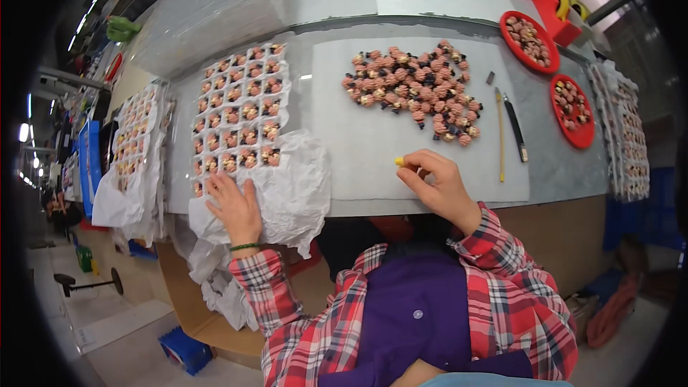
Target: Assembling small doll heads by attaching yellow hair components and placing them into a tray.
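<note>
My right hand [446, 190] is over the white work sheet [365, 186], its thumb and forefinger pinching a small yellow piece [399, 161]. What that piece is, I cannot make out. To the left, my left hand [238, 209] lies with fingers spread on the near end of a white compartment tray [286, 75]. Small pink, swirl-shaped figures with dark and gold parts fill its cells. Crumpled white tissue [304, 183] covers the tray's near right corner and runs under my left hand. Beyond my right hand, a loose pile of the same figures [423, 86] is spread on the sheet.
Right of the pile lie a yellow stick [501, 143], a black pen-like tool [513, 125] and a small grey block [490, 78]. Red bowls [555, 61] with figures stand farther right, near a red tape dispenser [559, 21]. Filled trays [631, 129] stand at both sides; plastic-wrapped stacks [208, 14] lie behind.
</note>
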`<state>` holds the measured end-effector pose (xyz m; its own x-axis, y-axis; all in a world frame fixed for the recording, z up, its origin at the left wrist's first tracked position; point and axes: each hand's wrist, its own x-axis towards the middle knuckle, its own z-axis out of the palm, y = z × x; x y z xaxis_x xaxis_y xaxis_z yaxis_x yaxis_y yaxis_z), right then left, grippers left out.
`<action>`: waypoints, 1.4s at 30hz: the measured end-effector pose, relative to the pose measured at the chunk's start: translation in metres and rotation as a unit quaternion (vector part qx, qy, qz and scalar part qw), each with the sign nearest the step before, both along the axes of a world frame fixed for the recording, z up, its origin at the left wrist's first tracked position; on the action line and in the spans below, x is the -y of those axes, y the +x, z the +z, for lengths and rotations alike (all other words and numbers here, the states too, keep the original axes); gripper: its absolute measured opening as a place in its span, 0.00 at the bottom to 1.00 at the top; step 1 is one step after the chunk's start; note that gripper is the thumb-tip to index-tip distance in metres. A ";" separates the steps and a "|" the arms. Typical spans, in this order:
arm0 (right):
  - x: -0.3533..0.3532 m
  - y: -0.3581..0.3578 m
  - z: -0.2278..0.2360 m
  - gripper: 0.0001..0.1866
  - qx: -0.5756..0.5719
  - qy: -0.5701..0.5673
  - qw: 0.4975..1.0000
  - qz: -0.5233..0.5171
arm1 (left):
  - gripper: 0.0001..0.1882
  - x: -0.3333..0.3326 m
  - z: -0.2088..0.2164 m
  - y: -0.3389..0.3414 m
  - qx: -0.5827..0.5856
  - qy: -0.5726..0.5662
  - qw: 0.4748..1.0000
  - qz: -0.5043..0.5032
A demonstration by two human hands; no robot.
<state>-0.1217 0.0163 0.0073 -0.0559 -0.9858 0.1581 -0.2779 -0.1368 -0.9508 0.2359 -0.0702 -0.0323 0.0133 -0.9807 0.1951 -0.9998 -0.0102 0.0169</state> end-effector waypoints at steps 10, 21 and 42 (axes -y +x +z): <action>0.020 -0.040 0.000 0.17 -0.449 -0.078 0.871 -0.186 | 0.23 -0.028 0.056 -0.066 -0.159 -0.133 0.974 -0.087; 0.000 0.004 0.012 0.21 -0.186 -0.187 0.964 -0.015 | 0.11 -0.061 0.035 -0.192 -0.718 0.248 0.630 -0.158; -0.017 0.010 -0.009 0.17 0.178 -0.010 0.984 0.023 | 0.16 -0.062 0.022 -0.191 -0.782 0.261 0.536 -0.182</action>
